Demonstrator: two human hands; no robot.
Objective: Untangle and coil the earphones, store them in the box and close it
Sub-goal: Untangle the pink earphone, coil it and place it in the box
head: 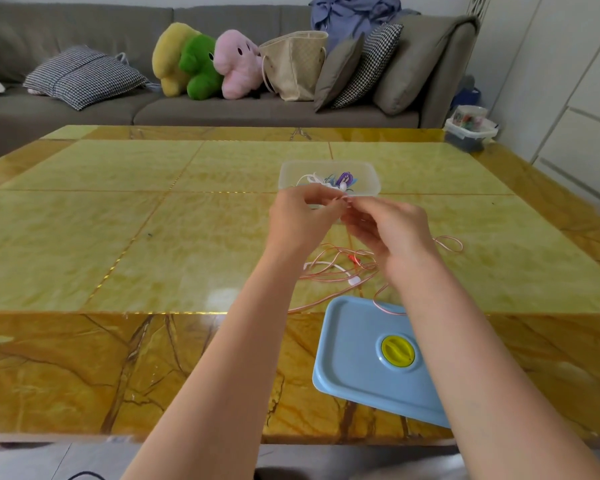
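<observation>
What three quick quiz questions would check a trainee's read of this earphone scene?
1. True or false: the blue lid is on the clear box.
2. What do the left hand and right hand pinch between them?
3. Most of the pink earphone cable lies: A in the box, B on the table, C on the sofa.

Key: 1 false; 2 the pink earphone cable; 3 B.

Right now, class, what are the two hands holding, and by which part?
Both the left hand and right hand pinch the thin pink earphone cable between fingertips; which stretch of it cannot be told.
</observation>
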